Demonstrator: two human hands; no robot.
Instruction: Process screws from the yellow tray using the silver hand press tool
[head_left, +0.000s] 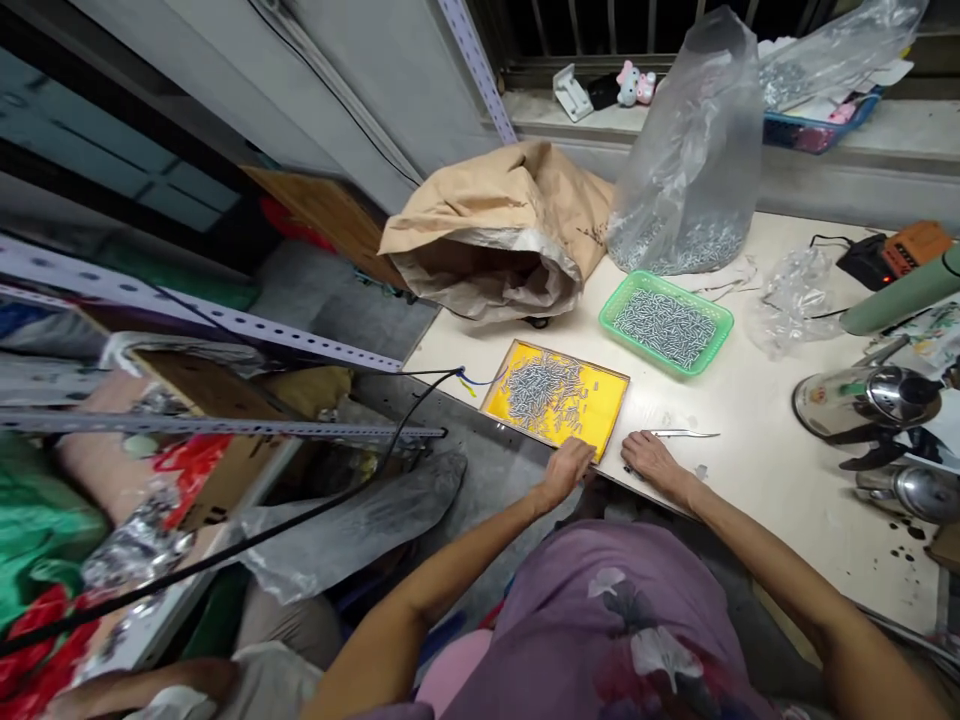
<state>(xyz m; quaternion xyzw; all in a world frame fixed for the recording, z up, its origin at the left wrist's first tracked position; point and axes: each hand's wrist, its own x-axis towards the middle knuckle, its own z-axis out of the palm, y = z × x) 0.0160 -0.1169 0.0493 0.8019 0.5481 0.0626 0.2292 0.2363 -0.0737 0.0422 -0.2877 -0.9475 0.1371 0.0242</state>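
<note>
A shallow yellow tray (606, 402) with a thin rim holds a heap of small silvery metal pins or screws (541, 390), too small to tell which. My left hand (570, 470) is at the tray's near right corner, its fingers curled over the rim; anything inside them is hidden. To the right of the tray, my right hand (654, 460) rests on the tabletop near the front edge, fingers bent and close together. A small dark bit shows under its fingertips, too small to name. Just beyond that hand lies a pair of slim metal tweezers (686, 433).
Behind the tray stand a green basket (613, 322) of similar metal pieces, an open brown sack (487, 205) and a clear plastic bag (686, 150). At right are a steel kettle (847, 400) and a green bottle (907, 295). A black cable (390, 470) crosses at left, near another person's arm (150, 690).
</note>
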